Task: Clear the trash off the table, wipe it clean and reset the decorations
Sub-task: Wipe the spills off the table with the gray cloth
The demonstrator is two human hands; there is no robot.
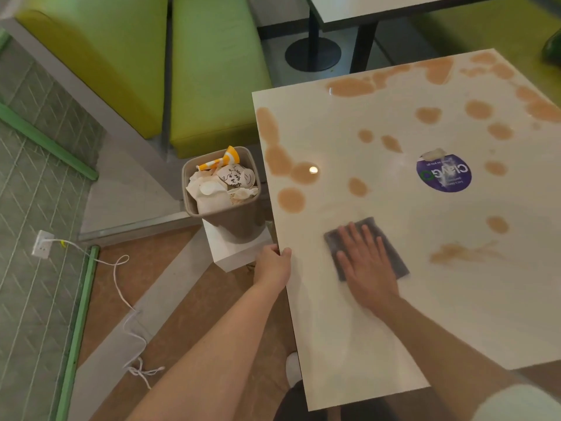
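Note:
A white table [394, 314] carries several tan liquid stains [291, 199] across its far and left parts, plus a smeared streak [461, 253] at the right. My right hand [365, 264] lies flat, fingers straight, pressing a grey cloth [391, 253] onto the tabletop near the middle. My left hand [271, 264] grips the table's left edge, thumb on top. A round purple sticker [443, 174] is stuck to the table, with a torn scrap of paper at its top edge.
A grey bin [239, 223] full of crumpled paper, cups and an orange-striped cone stands on a white box left of the table. Green bench seats [212, 71] lie beyond it. A white cable [121, 287] trails over the floor. Another table [394, 10] stands behind.

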